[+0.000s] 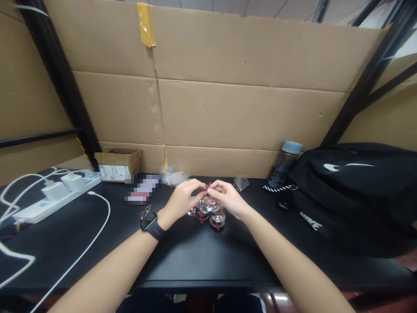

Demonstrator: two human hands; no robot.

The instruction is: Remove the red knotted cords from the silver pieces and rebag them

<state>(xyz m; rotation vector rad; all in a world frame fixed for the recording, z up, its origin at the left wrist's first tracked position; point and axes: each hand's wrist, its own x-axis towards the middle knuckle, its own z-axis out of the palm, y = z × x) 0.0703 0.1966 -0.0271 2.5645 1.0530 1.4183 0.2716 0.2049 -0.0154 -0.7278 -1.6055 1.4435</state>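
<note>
Several shiny silver metal discs with red parts and small red loops [217, 221] lie in a cluster on the black table, just under and in front of my hands. My left hand [186, 195], with a dark watch [151, 224] on the wrist, is closed in a pinch. From the other side my right hand [228, 198] pinches too, and the fingertips of both meet over the discs. A small red piece [209, 185], perhaps cord, shows between the fingertips. Exactly how each hand grips it is hidden by the fingers.
Clear plastic bags [174, 176] and a small clear bag [241, 183] lie behind my hands. On the left are an open cardboard box [117, 165], a blurred-out flat item [143, 190] and a power strip [58, 198] with white cables. A bottle [285, 163] and black backpack [355, 195] stand right.
</note>
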